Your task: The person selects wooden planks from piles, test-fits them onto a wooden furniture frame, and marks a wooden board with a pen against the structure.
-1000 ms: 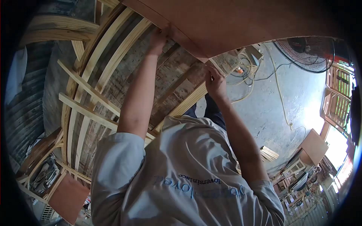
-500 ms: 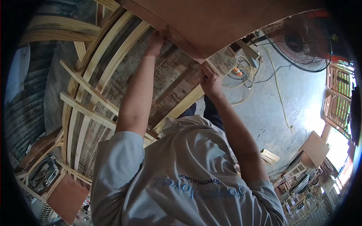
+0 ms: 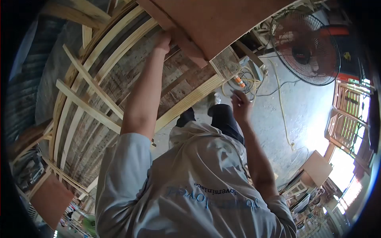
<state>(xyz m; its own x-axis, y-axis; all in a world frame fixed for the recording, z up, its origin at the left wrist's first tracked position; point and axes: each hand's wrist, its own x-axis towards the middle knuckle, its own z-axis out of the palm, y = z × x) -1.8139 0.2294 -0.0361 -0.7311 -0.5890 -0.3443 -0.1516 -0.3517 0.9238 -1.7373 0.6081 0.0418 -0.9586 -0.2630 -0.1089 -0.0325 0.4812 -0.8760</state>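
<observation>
A large reddish-brown plywood sheet (image 3: 230, 23) spans the top of the view, over a worn wooden bench (image 3: 135, 65). Along its near-left side runs a narrow plywood strip (image 3: 186, 47), marked off from the sheet by a dark line. My left hand (image 3: 162, 41) grips this strip at its outer edge, the fingers partly hidden. Apart from the sheet, my right hand (image 3: 241, 106) hangs over the floor to the right of the bench. Its fingers are curled together, and a small pale spot shows between them, too small to name.
A pale timber rail (image 3: 190, 99) edges the bench. Curved wooden strips (image 3: 119, 51) and crossing slats (image 3: 87, 104) lie left. A caged fan (image 3: 305, 49) stands at right, near yellow cords (image 3: 282, 107) and an orange-and-white object (image 3: 239, 81) on the floor.
My right hand has left the sheet's corner and moved down and right. The strip now stands apart from the sheet along the line. My left hand stays at the strip's edge.
</observation>
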